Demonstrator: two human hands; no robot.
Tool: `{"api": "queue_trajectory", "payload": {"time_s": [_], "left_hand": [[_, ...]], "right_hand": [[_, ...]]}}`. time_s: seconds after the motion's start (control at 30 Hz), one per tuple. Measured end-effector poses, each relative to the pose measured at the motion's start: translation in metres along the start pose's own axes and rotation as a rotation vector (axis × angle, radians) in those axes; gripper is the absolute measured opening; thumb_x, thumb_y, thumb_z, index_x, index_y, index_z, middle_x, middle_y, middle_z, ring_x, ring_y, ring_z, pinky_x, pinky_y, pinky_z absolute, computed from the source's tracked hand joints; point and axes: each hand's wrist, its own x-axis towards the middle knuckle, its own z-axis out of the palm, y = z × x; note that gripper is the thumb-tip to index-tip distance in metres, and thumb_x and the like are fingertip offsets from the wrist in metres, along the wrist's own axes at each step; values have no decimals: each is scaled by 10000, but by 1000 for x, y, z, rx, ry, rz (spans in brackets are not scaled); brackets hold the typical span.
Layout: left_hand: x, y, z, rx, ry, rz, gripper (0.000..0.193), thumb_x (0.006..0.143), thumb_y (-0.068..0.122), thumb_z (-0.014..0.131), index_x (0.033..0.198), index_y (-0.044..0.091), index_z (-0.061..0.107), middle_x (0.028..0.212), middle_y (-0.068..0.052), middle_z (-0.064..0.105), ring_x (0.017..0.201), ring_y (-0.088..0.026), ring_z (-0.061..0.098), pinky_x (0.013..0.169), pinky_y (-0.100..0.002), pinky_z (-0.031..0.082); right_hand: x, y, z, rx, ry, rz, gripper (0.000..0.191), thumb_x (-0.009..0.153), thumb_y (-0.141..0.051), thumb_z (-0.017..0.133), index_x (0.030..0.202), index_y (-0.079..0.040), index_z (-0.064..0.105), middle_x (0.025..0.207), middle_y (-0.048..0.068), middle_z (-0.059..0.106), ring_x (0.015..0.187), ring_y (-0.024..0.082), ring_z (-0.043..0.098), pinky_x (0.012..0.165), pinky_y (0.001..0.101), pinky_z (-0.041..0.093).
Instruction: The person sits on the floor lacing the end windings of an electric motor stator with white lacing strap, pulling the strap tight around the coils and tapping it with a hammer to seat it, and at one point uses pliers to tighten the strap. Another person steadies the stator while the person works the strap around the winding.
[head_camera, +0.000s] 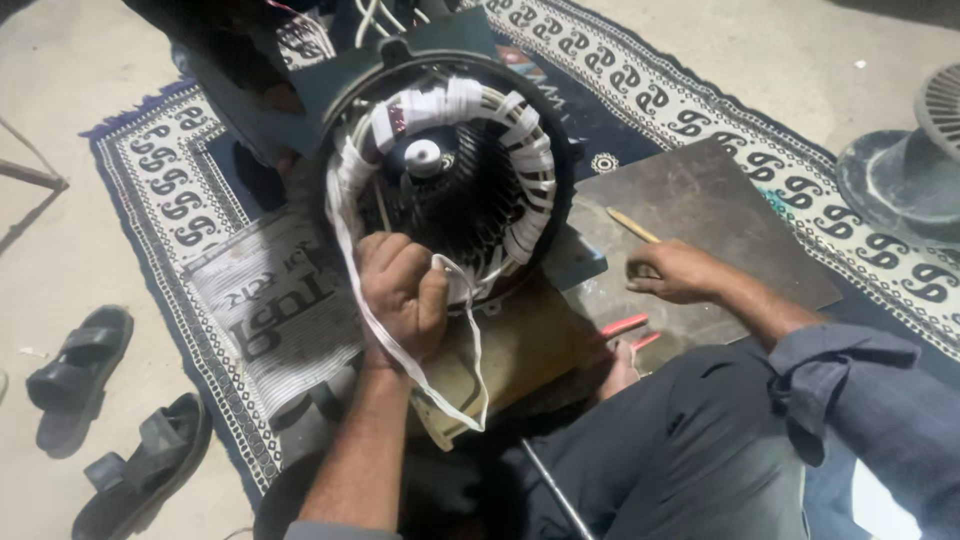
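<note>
The left hand (402, 290) is closed in a fist around a loop of white tape (452, 345), which hangs below the knuckles and also runs up along the rim of the motor stator (450, 170) just above that hand. The stator, a round dark frame with windings wrapped in white tape, lies face up with a white hub at its centre. The right hand (675, 270) rests fingers-curled on a flat dark board (720, 200) off to the right; it may be pinching something small, though the view is too dim to be sure. A thin wooden stick (632, 225) lies just above that hand, and red-handled pliers (625, 328) lie below it, between the two hands. Left of the left hand a newspaper (270, 300) is spread on a patterned rug (180, 190) laid over bare concrete floor (60, 230). Further left, two black sandals (110, 420) sit on the concrete. Far right of the right hand stands a grey fan part (905, 170).
</note>
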Motion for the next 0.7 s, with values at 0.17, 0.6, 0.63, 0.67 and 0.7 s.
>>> {"api": "queue_trajectory", "payload": {"time_s": [0.17, 0.6, 0.63, 0.67, 0.7], "left_hand": [[-2, -1, 5, 28, 2, 28, 148, 831, 120, 625, 763, 34, 525, 812, -143, 463, 860, -342, 486, 819, -474, 405], [-46, -37, 12, 209, -186, 55, 271, 1020, 247, 543, 840, 48, 571, 829, -108, 486, 738, -269, 440, 698, -387, 326], [-47, -37, 10, 224, -201, 60, 266, 1016, 252, 541, 855, 46, 584, 837, -108, 494, 739, -264, 445, 695, -379, 331], [-46, -38, 10, 237, -191, 97, 246, 1006, 244, 557, 881, 40, 613, 852, -115, 510, 755, -271, 452, 708, -381, 341], [-45, -37, 11, 233, -180, 109, 234, 1005, 237, 565, 890, 41, 619, 857, -114, 515, 758, -274, 453, 718, -388, 345]], "right_hand": [[-13, 17, 27, 55, -86, 128, 356, 749, -296, 810, 1053, -121, 746, 950, 133, 774, 907, 311, 742, 805, 431, 573], [-159, 90, 67, 222, 308, 614, 344, 830, -311, 756, 1095, -92, 737, 1086, 125, 749, 992, 302, 741, 865, 418, 580], [-168, 91, 66, 124, 354, 675, 339, 862, -327, 750, 1111, -97, 729, 1105, 128, 736, 1038, 315, 714, 902, 431, 560], [-175, 92, 64, 28, 401, 729, 336, 894, -342, 743, 1127, -102, 722, 1125, 130, 723, 1084, 326, 687, 939, 444, 540], [-178, 92, 63, -67, 440, 778, 333, 926, -357, 738, 1143, -106, 714, 1145, 132, 710, 1130, 338, 660, 976, 458, 520]]}}
